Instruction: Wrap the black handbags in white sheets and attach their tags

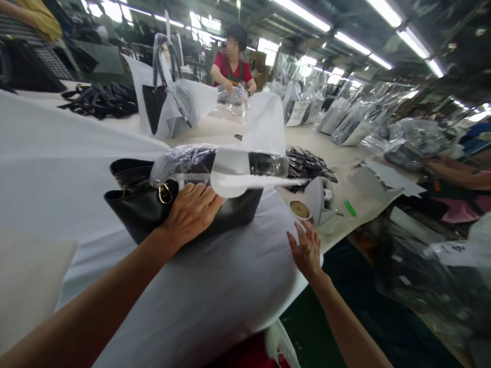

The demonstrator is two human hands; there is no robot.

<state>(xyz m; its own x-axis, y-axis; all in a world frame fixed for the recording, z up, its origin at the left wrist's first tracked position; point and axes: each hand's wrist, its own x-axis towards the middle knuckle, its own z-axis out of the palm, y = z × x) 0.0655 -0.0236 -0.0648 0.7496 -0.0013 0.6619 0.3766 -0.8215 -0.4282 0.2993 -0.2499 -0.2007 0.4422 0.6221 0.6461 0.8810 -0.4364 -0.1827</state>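
Note:
A black handbag [238,207] with a gold ring fitting lies on white sheet material [245,266]. Clear plastic film [184,158] covers its upper part, and a white strip [230,162] with a rounded end lies over its front. My left hand [195,212] is closed against the front of the bag, knuckles up and fingertips hidden, near the white strip. To the right, my right hand [307,248] is held over the sheet's edge, fingers apart and holding nothing. Just beyond its fingertips is a roll of tape [299,209] beside a grey-white tape dispenser [322,199].
A bundle of black tags [309,166] lies behind the dispenser, with a green cutter [350,208] to its right. Bagged handbags [345,120] stand along the table [303,137]. Black straps [103,99] are piled at left. A co-worker [233,69] handles plastic across the table.

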